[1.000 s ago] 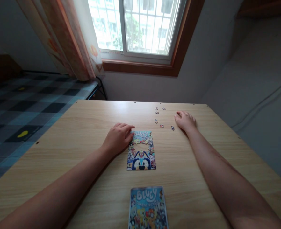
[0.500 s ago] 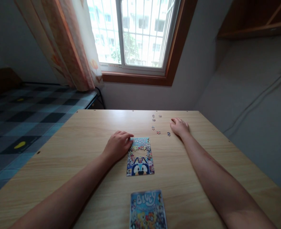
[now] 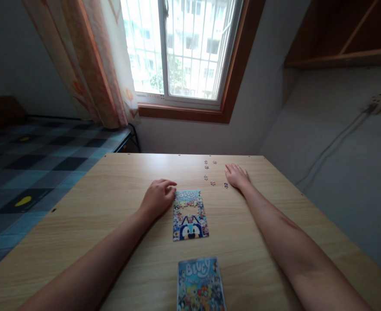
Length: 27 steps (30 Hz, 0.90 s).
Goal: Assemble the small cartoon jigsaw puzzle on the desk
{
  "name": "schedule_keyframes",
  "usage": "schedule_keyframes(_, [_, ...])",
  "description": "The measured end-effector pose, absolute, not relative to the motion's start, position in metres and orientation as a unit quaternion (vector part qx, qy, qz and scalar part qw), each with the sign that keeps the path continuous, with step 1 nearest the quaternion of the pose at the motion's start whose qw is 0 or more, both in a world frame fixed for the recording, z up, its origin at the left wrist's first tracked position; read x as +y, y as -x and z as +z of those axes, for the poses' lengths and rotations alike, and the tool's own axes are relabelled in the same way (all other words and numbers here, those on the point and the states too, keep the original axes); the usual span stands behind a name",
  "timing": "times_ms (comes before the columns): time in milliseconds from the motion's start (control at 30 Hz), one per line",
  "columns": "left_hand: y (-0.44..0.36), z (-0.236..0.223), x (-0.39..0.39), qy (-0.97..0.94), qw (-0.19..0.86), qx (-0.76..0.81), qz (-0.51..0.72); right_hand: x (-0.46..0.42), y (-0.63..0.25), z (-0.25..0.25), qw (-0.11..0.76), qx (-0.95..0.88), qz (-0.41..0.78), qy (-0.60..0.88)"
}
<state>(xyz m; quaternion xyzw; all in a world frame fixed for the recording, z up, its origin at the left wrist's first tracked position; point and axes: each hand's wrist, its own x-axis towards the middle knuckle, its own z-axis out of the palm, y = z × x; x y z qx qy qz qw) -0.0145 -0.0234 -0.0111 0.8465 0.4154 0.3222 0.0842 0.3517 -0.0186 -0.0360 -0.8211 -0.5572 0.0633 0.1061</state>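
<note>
A jigsaw puzzle [image 3: 190,232] with a blue cartoon dog's face lies flat mid-table, with a gap in its middle where the wood shows. Beside its upper left corner rests my left hand [image 3: 160,196], fingers loosely stretched and apart, with nothing seen in it. Farther off to the right, my right hand [image 3: 237,176] lies on the table, palm down, fingers spread. Just left of it is a dark loose puzzle piece [image 3: 226,185]. Several more loose pieces are scattered beyond, among them a reddish piece [image 3: 213,183] and a pale piece [image 3: 205,177].
A "Bluey" picture box or card [image 3: 201,285] lies at the near edge of view on the wooden table [image 3: 138,259]. A checked bed [image 3: 48,160] stands left, a window [image 3: 190,56] ahead, and a shelf [image 3: 339,60] hangs at the upper right.
My view has tilted and shifted slightly, showing more of the shelf. The right hand's fingers have straightened and flattened on the table. The puzzle and loose pieces appear in the same arrangement.
</note>
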Motion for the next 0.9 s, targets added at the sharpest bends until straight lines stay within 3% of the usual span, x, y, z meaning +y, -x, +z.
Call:
schedule_keyframes(433, [0.012, -0.013, -0.02, -0.821, 0.128, 0.455, 0.32, -0.007, -0.349, -0.038, 0.098, -0.513, 0.063, 0.85])
schedule_keyframes(667, [0.01, -0.015, -0.021, -0.818, 0.13, 0.457, 0.323, -0.005, -0.354, -0.04, 0.161, -0.488, 0.052, 0.857])
schedule_keyframes(900, [0.004, -0.011, -0.023, -0.815, 0.139, 0.452, 0.335, -0.005, -0.374, -0.048, 0.278, -0.481, 0.033, 0.831])
